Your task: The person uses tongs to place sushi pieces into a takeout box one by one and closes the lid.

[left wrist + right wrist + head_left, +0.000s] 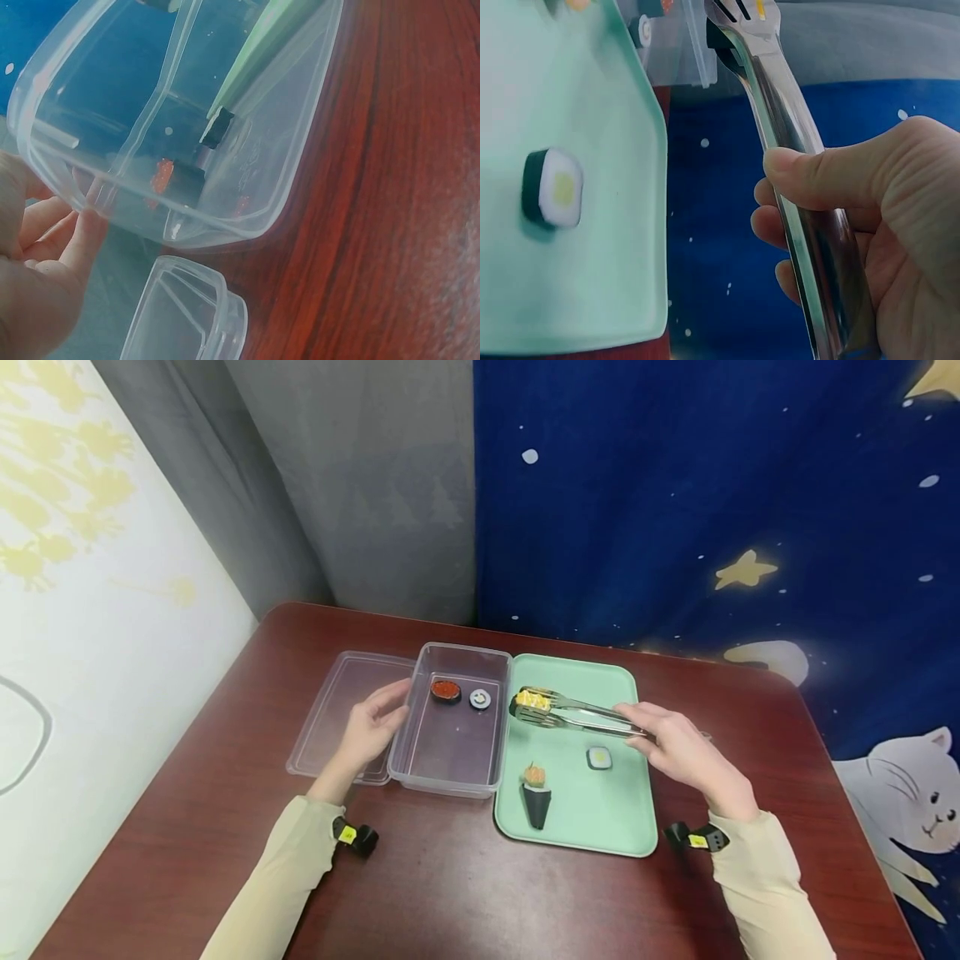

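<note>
Right wrist view is cropping the yellow-topped sushi between tongs the right hand is gripping, while the left hand, fingers relaxed, is touching the container.

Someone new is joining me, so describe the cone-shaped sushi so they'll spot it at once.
On the brown table, find the green tray, right of the clear box. Near the tray's front left corner lies the cone-shaped sushi. Its black wrap narrows toward the tray's near edge below an orange topping, unlike the small white-faced piece nearby.
</note>
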Motion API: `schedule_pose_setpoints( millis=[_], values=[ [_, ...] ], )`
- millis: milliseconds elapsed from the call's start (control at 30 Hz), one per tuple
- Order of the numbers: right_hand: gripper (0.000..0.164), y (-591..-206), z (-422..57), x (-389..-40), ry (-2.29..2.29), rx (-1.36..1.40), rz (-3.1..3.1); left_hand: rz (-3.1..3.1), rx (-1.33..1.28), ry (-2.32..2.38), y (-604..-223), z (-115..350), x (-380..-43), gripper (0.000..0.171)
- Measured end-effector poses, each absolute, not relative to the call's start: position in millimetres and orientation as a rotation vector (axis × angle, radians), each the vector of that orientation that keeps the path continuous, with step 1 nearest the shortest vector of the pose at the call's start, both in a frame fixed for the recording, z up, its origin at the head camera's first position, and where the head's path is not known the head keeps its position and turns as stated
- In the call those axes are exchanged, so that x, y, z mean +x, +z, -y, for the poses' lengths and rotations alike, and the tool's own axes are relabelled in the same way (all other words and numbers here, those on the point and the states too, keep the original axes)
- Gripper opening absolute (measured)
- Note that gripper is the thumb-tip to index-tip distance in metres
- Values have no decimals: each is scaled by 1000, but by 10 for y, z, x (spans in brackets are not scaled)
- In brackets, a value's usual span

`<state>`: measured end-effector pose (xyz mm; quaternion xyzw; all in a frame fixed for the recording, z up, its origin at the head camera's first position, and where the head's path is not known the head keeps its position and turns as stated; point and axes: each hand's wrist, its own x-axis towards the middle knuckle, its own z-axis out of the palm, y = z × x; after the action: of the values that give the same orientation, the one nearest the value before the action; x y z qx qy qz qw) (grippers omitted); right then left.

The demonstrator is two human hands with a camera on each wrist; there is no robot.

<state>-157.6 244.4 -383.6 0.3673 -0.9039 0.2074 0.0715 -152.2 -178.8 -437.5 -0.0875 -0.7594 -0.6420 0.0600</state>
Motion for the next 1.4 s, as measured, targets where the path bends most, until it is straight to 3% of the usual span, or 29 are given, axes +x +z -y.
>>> schedule_pose_setpoints(
  millis=[1400],
  values=[
    [43,-3874,-1325,-2007,641,1402,2805,2323,-242,-1954,-4342,1793,-1511,41]
  ],
)
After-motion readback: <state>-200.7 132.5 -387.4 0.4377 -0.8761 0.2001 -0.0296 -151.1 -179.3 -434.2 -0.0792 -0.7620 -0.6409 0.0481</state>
